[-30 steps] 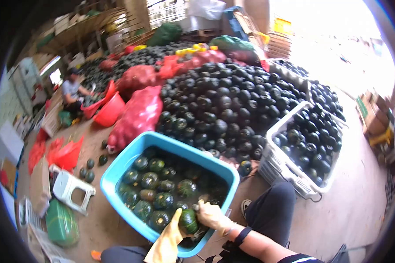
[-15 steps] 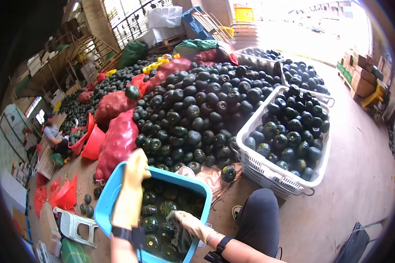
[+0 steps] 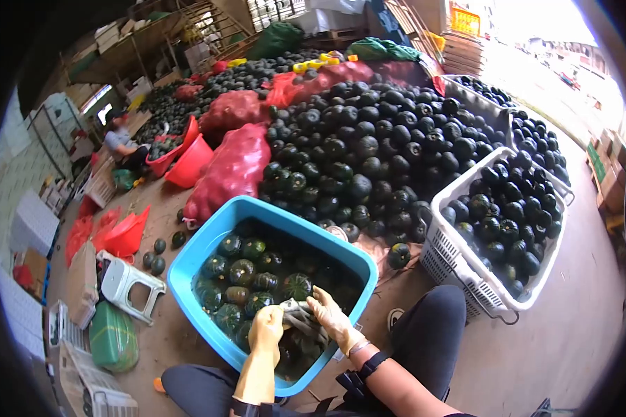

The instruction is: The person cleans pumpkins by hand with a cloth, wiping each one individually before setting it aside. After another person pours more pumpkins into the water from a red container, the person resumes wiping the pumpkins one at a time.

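Note:
A blue tub (image 3: 181, 267) holds dark water with several green squashes (image 3: 242, 272) in it. Over its near side, my left hand (image 3: 266, 332), in a long yellow glove, pinches one edge of a wet grey cloth (image 3: 305, 321). My right hand (image 3: 331, 317), also gloved, has the other side of the same cloth. The cloth hangs between both hands, just above the water. Neither hand touches a squash.
Behind the tub lies a big heap of dark squashes (image 3: 368, 146). A white crate (image 3: 459, 267) of squashes stands at the right. Red net sacks (image 3: 233, 167), a pale stool (image 3: 129, 281) and a seated person (image 3: 118, 142) are at the left.
My left hand has come down from above the tub's far left side to the cloth. My right hand has lifted the cloth slightly. The view has shifted, and the squash in midair no longer shows.

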Demonstrator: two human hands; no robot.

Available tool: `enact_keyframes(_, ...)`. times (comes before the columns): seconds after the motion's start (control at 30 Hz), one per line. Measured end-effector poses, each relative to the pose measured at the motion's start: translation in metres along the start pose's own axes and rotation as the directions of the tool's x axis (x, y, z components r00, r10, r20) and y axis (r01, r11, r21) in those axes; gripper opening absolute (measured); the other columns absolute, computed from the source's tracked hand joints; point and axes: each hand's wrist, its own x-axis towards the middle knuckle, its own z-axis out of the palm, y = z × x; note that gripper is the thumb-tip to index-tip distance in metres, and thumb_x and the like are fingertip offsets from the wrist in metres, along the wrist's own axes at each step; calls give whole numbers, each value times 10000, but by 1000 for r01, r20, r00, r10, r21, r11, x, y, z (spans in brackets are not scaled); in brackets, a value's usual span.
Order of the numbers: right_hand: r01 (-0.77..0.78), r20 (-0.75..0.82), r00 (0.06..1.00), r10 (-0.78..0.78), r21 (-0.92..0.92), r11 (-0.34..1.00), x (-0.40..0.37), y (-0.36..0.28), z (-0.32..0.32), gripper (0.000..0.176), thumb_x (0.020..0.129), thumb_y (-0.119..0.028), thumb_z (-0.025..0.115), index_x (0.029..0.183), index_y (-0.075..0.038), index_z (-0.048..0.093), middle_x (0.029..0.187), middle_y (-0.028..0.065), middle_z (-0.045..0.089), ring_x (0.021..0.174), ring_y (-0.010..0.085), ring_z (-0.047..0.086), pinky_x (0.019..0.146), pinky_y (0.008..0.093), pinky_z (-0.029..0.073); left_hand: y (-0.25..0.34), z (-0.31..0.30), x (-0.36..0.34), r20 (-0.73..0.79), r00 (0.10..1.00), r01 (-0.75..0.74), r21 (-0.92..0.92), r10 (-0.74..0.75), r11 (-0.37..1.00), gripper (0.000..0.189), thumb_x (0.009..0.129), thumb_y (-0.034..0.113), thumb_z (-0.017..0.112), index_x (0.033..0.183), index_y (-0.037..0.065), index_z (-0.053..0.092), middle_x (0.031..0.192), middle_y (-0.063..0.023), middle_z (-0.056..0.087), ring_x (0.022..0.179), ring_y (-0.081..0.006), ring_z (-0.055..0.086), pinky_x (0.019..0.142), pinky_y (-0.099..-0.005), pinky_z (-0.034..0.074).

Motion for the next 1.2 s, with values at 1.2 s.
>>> enact_keyframes(1.2,-78,-42,997,67,-418,905,15,35,16,309,947,-143,507,1127,1,712,902,138,744,772,198,696,692,322,553,-82,-12,21,-237,969,-62,56,73,997,258,954,229,687,1127,41,720,1003,-80,746,884,-180,684,785,-343,520)
